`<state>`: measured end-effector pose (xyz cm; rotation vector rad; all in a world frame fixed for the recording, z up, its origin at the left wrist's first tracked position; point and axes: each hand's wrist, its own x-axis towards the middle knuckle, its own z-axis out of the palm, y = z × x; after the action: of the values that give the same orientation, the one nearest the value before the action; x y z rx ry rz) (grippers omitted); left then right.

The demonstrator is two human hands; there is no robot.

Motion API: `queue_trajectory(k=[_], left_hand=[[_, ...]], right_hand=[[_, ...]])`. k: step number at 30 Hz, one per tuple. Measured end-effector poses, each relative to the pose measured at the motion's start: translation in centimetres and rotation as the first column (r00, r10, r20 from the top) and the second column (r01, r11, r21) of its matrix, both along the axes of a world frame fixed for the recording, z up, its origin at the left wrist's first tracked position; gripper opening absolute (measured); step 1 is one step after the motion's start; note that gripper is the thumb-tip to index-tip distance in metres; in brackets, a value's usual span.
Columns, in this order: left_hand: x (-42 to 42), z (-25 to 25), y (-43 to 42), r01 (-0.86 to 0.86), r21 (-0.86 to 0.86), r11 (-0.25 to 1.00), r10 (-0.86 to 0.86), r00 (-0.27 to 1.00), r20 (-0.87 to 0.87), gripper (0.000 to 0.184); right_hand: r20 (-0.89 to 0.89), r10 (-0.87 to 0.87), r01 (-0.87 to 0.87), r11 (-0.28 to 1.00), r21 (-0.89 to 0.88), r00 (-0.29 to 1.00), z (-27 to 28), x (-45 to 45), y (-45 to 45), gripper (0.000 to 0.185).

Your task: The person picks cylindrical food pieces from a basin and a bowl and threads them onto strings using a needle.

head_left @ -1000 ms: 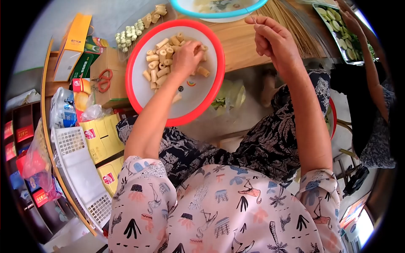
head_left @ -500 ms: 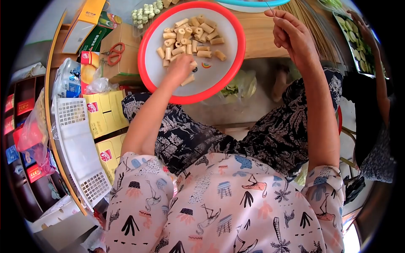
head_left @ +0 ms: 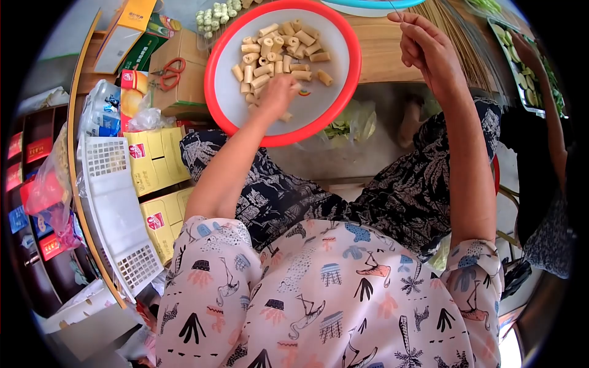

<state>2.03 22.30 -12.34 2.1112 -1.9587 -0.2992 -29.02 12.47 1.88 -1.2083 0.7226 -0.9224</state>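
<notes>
Loads of short tan hollow tubes [head_left: 278, 44] lying loose; right hand [head_left: 426, 50] pinching a thin stick [head_left: 396, 10], visible bit bare; left hand [head_left: 278, 95] curled, can't tell if gripping.

At twelve o'clock, tan is being shown by the rolls [head_left: 277, 48] and red by the basin rim [head_left: 354, 61]; at one, blue by a bowl rim [head_left: 362, 7]. Yellow is being shown by boxes [head_left: 161, 172] at nine o'clock. At six, a pale pink shirt [head_left: 334, 291] is being patterned with birds and palms.
</notes>
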Motion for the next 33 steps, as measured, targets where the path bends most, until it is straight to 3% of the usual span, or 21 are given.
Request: queue_trajectory(k=[2, 3, 5, 6, 8, 12, 14, 16, 18, 20, 27, 29, 30, 31, 33], left_hand=[[-2.3, 0.5, -0.3, 0.098, 0.053, 0.994, -0.088, 0.982, -0.168, 0.013], [-2.7, 0.4, -0.3, 0.099, 0.055, 0.994, -0.088, 0.982, -0.168, 0.013], [-3.1, 0.0, -0.2, 0.335, 0.000, 0.942, -0.321, 0.902, -0.289, 0.015], [-2.8, 0.1, 0.0, 0.332, 0.000, 0.943, -0.318, 0.904, -0.287, 0.015], [-1.7, 0.3, 0.5, 0.561, 0.028, 0.827, -0.546, 0.816, -0.191, 0.016], [1.6, 2.6, 2.0, 0.589, 0.228, 0.775, -0.578, 0.807, -0.121, 0.013], [2.9, 3.1, 1.9, 0.363, 0.567, 0.739, -0.342, 0.928, -0.148, 0.013], [3.3, 3.0, 1.4, 0.327, 0.504, 0.800, -0.252, 0.944, -0.213, 0.015], [3.2, 2.4, 1.5, 0.278, 0.439, 0.854, -0.159, 0.944, -0.288, 0.016], [2.5, 2.4, 1.3, 0.286, 0.062, 0.956, -0.276, 0.952, -0.131, 0.019], [2.9, 2.0, 2.2, 0.374, 0.238, 0.896, -0.332, 0.922, -0.201, 0.018], [4.1, 3.5, 1.7, 0.124, 0.049, 0.991, -0.120, 0.989, -0.083, 0.015], [3.9, 4.9, 1.6, -0.129, 0.220, 0.967, 0.122, 0.991, 0.045, 0.016], [4.5, 4.9, 1.7, -0.134, 0.217, 0.967, 0.127, 0.991, 0.046, 0.016], [5.9, 4.5, 2.2, -0.215, 0.256, 0.942, 0.147, 0.954, 0.262, 0.017]], right_hand=[[0.001, -0.005, 0.005, 1.000, -0.006, 1.000, -0.1, -0.1, 0.0, 0.027], [0.002, 0.001, -0.001, 1.000, 0.000, 1.000, -0.1, -0.1, -0.1, 0.027], [0.003, 0.011, -0.011, 1.000, 0.006, 1.000, -0.3, -0.1, -0.3, 0.028], [0.010, 0.016, -0.016, 1.000, 0.006, 1.000, -0.5, -0.1, -0.4, 0.028], [0.020, 0.021, -0.021, 1.000, 0.005, 1.000, -0.5, -0.1, -0.4, 0.028], [0.013, 0.012, -0.012, 1.000, -0.005, 1.000, -0.4, -0.3, -0.3, 0.028], [0.009, 0.009, -0.009, 1.000, -0.013, 1.000, 0.7, 0.1, 0.3, 0.027], [-0.016, -0.093, 0.094, 0.992, 0.088, 0.996, 2.1, 0.2, 1.3, 0.015], [-0.024, -0.086, 0.088, 0.993, 0.084, 0.996, 2.2, 0.3, 1.7, 0.016], [-0.029, -0.083, 0.085, 0.993, 0.080, 0.996, 2.2, 0.3, 1.6, 0.016], [-0.074, -0.120, 0.128, 0.987, 0.102, 0.990, 2.6, 0.7, 1.8, 0.016], [-0.061, -0.112, 0.118, 0.988, 0.097, 0.992, 2.3, 0.6, 1.7, 0.016], [-0.058, -0.105, 0.111, 0.989, 0.097, 0.993, 2.3, 0.6, 1.7, 0.016], [-0.054, -0.098, 0.103, 0.990, 0.094, 0.994, 2.3, 0.7, 1.6, 0.017], [-0.041, -0.093, 0.096, 0.991, 0.090, 0.995, 2.3, 0.8, 1.5, 0.017]])
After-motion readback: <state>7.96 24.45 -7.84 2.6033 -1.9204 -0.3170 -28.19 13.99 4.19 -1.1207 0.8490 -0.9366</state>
